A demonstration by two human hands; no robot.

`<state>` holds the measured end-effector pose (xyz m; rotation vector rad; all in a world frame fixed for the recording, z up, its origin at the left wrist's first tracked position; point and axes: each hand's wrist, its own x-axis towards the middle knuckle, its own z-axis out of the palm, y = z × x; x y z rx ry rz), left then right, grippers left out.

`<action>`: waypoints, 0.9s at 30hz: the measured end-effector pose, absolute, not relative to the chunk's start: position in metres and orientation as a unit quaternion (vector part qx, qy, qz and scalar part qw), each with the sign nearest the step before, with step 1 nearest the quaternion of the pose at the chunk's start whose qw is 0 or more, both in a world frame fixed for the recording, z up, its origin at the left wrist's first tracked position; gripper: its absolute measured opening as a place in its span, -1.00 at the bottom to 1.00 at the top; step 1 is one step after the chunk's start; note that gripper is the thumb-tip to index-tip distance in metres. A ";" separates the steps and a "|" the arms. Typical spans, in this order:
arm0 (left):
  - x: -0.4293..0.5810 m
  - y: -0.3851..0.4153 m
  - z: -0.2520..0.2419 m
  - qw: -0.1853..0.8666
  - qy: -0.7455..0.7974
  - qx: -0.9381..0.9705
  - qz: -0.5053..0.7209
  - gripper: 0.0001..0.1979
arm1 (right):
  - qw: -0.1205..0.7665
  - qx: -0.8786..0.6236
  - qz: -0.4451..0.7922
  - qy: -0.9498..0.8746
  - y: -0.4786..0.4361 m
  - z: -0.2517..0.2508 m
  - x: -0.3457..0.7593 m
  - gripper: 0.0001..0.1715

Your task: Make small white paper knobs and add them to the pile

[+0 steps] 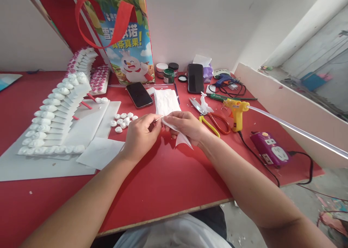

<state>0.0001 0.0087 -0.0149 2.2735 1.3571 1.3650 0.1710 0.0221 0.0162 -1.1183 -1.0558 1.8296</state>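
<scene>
Both hands meet over the front middle of the red table. My right hand (185,124) is closed round a strip of white tissue paper (184,141), whose loose end hangs below the palm. My left hand (143,131) pinches the other end of this strip between thumb and forefinger; the exact grip is partly hidden. Just beyond the fingers lies a stack of white tissue (167,100). Several small white paper rosettes (119,121) sit left of my left hand. Farther left stands a curved white stepped model (61,114) edged with similar rosettes.
Scissors (210,119), a yellow glue gun (236,112) with a long glue stick and a purple power socket (270,148) are at the right. Two phones (139,95), paint jars (168,75) and a printed bag (130,41) stand or lie behind. White boards (102,152) lie left.
</scene>
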 end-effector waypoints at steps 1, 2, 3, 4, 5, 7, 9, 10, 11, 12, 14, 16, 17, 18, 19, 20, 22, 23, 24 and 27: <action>0.000 0.008 -0.015 0.087 0.455 0.759 0.458 -0.82 | 0.368 -0.437 0.711 -0.411 0.022 0.017 0.171 -0.63; 0.001 0.008 -0.014 0.092 0.456 0.756 0.460 -0.83 | 0.368 -0.440 0.709 -0.411 0.022 0.018 0.171 -0.64; 0.001 0.007 -0.014 0.098 0.456 0.755 0.461 -0.83 | 0.367 -0.443 0.708 -0.410 0.021 0.018 0.171 -0.66; 0.002 0.006 -0.013 0.104 0.458 0.752 0.462 -0.83 | 0.368 -0.447 0.705 -0.410 0.021 0.019 0.171 -0.67; 0.003 0.005 -0.013 0.109 0.459 0.750 0.463 -0.83 | 0.369 -0.451 0.702 -0.410 0.020 0.020 0.171 -0.69; 0.004 0.003 -0.013 0.108 0.460 0.749 0.465 -0.83 | 0.376 -0.457 0.694 -0.411 0.019 0.021 0.170 -0.72; 0.005 0.002 -0.014 0.080 0.455 0.755 0.466 -0.82 | 0.388 -0.463 0.683 -0.411 0.018 0.020 0.169 -0.76; 0.006 0.002 -0.015 0.057 0.448 0.762 0.465 -0.82 | 0.394 -0.466 0.678 -0.410 0.018 0.020 0.168 -0.77; 0.005 0.003 -0.015 0.032 0.438 0.771 0.461 -0.82 | 0.398 -0.469 0.673 -0.411 0.018 0.019 0.168 -0.79; 0.005 0.004 -0.016 0.009 0.426 0.782 0.454 -0.82 | 0.402 -0.473 0.668 -0.410 0.018 0.019 0.167 -0.80; 0.003 0.006 -0.017 -0.027 0.403 0.807 0.431 -0.81 | 0.410 -0.479 0.660 -0.409 0.018 0.018 0.167 -0.82; 0.001 0.009 -0.018 -0.056 0.385 0.824 0.412 -0.79 | 0.416 -0.481 0.654 -0.410 0.019 0.017 0.167 -0.82; 0.000 0.010 -0.018 -0.068 0.376 0.829 0.407 -0.78 | 0.418 -0.479 0.653 -0.412 0.019 0.018 0.168 -0.83; -0.001 0.011 -0.018 -0.078 0.368 0.833 0.405 -0.77 | 0.416 -0.475 0.653 -0.417 0.019 0.018 0.169 -0.83; -0.002 0.012 -0.017 -0.085 0.360 0.837 0.403 -0.77 | 0.412 -0.470 0.656 -0.424 0.019 0.019 0.170 -0.82; -0.003 0.012 -0.017 -0.086 0.354 0.840 0.401 -0.76 | 0.407 -0.464 0.658 -0.431 0.019 0.021 0.172 -0.82; -0.005 0.013 -0.016 -0.080 0.348 0.846 0.396 -0.74 | 0.400 -0.452 0.662 -0.444 0.019 0.024 0.175 -0.83; -0.005 0.013 -0.015 -0.075 0.347 0.848 0.394 -0.72 | 0.400 -0.445 0.663 -0.450 0.019 0.025 0.177 -0.83; -0.006 0.013 -0.015 -0.069 0.348 0.848 0.394 -0.71 | 0.399 -0.439 0.663 -0.457 0.019 0.026 0.178 -0.83; -0.006 0.012 -0.013 -0.047 0.353 0.845 0.399 -0.68 | 0.397 -0.426 0.656 -0.480 0.020 0.028 0.180 -0.81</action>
